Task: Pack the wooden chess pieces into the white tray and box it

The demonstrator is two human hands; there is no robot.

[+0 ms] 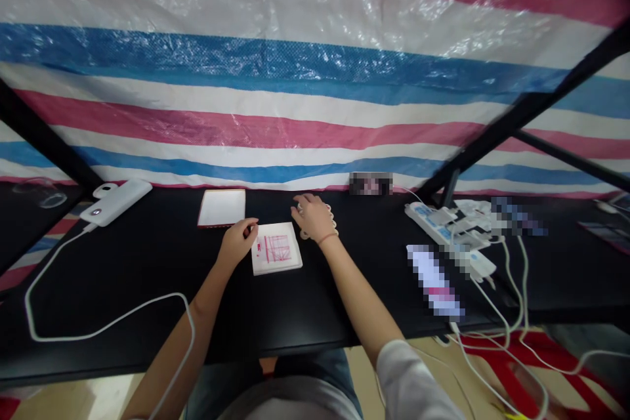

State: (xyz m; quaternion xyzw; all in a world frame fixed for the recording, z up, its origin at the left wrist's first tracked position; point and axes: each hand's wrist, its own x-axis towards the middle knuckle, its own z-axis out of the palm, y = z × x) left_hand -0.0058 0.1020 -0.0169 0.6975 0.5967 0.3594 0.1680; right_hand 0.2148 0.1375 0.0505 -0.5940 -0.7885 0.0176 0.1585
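A square white board or box [275,257] with a red line drawing on its top lies on the black table before me. My left hand [238,241] is at its upper left corner, the fingers curled in toward the thumb; whatever may be between them is too small to make out. To the right of the board, my right hand [315,216] rests palm down over several small round pale pieces [333,215]. Its thumb stands apart from the fingers, and the hand hides most of these pieces. A shallow white tray or lid [222,207] with a reddish edge lies behind my left hand.
A white power bank-like device [117,202] with a cable [113,328] lies at left; the cable passes by my left arm. On the right are a blurred phone-like object [434,282], a power strip [445,236] and tangled cables. Striped sheeting [266,125] hangs behind the table.
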